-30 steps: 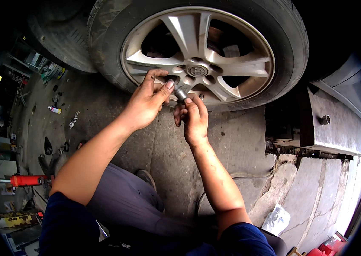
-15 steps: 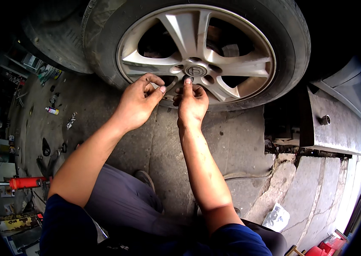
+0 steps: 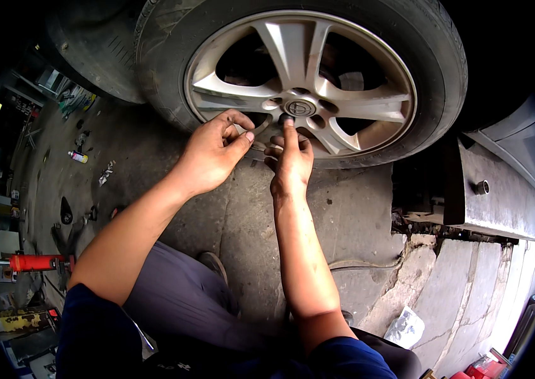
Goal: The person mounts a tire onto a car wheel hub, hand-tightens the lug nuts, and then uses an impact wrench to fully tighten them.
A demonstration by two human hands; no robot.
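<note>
A silver five-spoke car wheel in a black tire stands ahead of me. At its hub, around the round centre cap, are several lug holes. My right hand pinches a dark, round lug nut at the lower-left hole, thumb up against it and the other fingers curled beneath. Left of it, my left hand hovers before the lower spokes, its fingers curled in and the thumb close to the forefinger. Whatever lies inside that hand, if anything, is hidden.
Another dark tire stands at the upper left. A spray can lies on the concrete floor, with a red jack-like tool farther down. To the right are a metal beam, a hose and a plastic bag.
The wheel sits slightly farther right and lower in view. My right thumb has stayed at the same lug hole, and the dark nut shows more plainly. My left hand keeps its curled pose.
</note>
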